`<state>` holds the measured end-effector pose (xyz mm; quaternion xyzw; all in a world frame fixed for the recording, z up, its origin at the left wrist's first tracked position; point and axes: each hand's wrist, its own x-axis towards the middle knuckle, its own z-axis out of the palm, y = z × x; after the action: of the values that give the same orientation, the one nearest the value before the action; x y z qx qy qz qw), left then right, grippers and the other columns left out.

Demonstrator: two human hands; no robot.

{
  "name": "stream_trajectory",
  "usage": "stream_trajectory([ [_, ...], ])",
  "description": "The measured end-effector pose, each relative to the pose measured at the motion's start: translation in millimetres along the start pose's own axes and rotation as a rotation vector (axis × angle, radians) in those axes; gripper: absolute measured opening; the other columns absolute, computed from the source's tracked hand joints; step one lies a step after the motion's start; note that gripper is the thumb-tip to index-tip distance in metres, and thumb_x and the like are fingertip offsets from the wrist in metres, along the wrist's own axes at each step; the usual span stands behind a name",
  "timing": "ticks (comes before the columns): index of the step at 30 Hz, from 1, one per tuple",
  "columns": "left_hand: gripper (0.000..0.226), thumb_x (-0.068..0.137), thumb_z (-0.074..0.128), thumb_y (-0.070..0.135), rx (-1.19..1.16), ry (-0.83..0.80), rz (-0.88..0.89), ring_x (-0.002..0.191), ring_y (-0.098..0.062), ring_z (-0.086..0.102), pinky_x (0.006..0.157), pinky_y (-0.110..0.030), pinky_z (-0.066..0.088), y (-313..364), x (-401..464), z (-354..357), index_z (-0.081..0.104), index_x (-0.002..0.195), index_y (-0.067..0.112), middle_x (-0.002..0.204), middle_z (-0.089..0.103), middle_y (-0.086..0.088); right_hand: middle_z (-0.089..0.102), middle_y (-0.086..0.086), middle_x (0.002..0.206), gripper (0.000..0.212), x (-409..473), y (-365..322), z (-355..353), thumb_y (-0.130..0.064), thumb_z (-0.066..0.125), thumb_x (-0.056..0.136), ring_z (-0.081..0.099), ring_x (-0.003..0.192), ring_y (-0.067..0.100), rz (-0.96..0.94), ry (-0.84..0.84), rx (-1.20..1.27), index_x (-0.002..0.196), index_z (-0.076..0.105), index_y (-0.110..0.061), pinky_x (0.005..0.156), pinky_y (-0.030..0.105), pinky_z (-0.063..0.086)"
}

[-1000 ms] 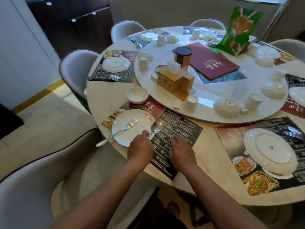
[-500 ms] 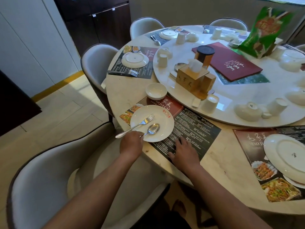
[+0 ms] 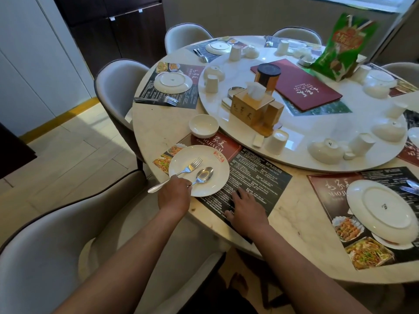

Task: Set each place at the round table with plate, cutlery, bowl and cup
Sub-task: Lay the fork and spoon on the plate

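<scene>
At the near edge of the round marble table (image 3: 292, 214), the left hand (image 3: 174, 194) is resting on the rim of a white plate (image 3: 217, 164), its fingers curled around the handle end of a spoon (image 3: 203, 176) whose bowl is lying inside the plate. A fork (image 3: 181, 172) is also lying across the plate, tines inward, its handle sticking out past the rim over the table edge. The right hand (image 3: 247, 208) is pressing flat, fingers spread, on the dark printed menu placemat (image 3: 254, 175) that is carrying the plate. A small white bowl (image 3: 203, 125), holding nothing, is sitting upright just beyond the placemat's far corner. On the turntable (image 3: 299, 152) an upturned white cup (image 3: 276, 141) is standing near its edge, beside a wooden tissue box (image 3: 251, 107) with tissue sticking out of its top. At the next place to the right, a plate (image 3: 381, 207) is lying upside down on its placemat.
</scene>
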<state>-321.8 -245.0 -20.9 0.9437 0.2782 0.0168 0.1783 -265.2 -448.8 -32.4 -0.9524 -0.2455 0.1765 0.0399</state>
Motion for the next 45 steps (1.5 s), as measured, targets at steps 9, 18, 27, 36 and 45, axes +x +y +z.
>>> stream_trajectory([
  [9, 0.031, 0.098, 0.059, 0.043, 0.1, 0.039, -0.022, 0.099, -0.021, 0.064, 0.071, -0.033, 0.053, 5, -2, 2, 0.069, 0.124, 0.029, 0.113, 0.062, -0.001, 0.033, 0.002, 0.156, 0.057, 4, 5, -9, -0.041, 0.05, 0.098, 0.036, 0.139, 0.025, -0.029, 0.013, 0.013, 0.15, 0.038, -0.02, 0.106, 0.044, 0.044],
  [18, 0.059, 0.099, 0.048, 0.048, 0.13, 0.054, 0.285, 0.14, -0.028, 0.037, 0.114, -0.045, 0.034, 51, 18, 2, 0.034, 0.153, 0.028, 0.149, 0.047, -0.006, 0.05, 0.001, 0.14, 0.038, 32, 35, -47, -0.036, 0.05, 0.099, 0.044, 0.129, 0.024, -0.027, 0.18, -0.021, 0.135, 0.054, -0.022, 0.093, 0.043, 0.05],
  [27, 0.068, 0.102, 0.042, 0.05, 0.155, -0.009, 0.337, 0.153, -0.036, 0.011, 0.123, -0.05, 0.013, 125, 75, 9, 0.017, 0.159, 0.025, 0.165, 0.02, -0.012, 0.051, 0.011, 0.144, 0.052, 99, 68, -99, -0.032, 0.065, 0.09, 0.036, 0.14, 0.036, -0.129, 0.346, -0.365, 0.137, 0.052, -0.015, 0.114, 0.056, 0.029],
  [36, 0.064, 0.1, 0.045, 0.05, 0.161, -0.061, 0.26, 0.153, -0.035, 0.011, 0.123, -0.051, 0.011, 150, 112, 28, 0.024, 0.155, 0.026, 0.164, 0.022, -0.012, 0.057, 0.014, 0.135, 0.032, 182, 75, -133, -0.029, 0.049, 0.101, 0.029, 0.14, 0.042, -0.107, 0.175, -0.665, 0.124, 0.065, -0.014, 0.117, 0.065, 0.007],
  [45, 0.063, 0.101, 0.042, 0.052, 0.153, -0.09, 0.199, 0.153, -0.035, 0.011, 0.124, -0.051, 0.011, 130, 111, 28, 0.024, 0.157, 0.029, 0.164, 0.024, -0.009, 0.07, 0.005, 0.112, 0.026, 210, 71, -135, -0.026, 0.048, 0.102, 0.051, 0.119, 0.033, -0.14, 0.171, -0.774, 0.109, 0.072, -0.019, 0.115, 0.064, 0.016],
])
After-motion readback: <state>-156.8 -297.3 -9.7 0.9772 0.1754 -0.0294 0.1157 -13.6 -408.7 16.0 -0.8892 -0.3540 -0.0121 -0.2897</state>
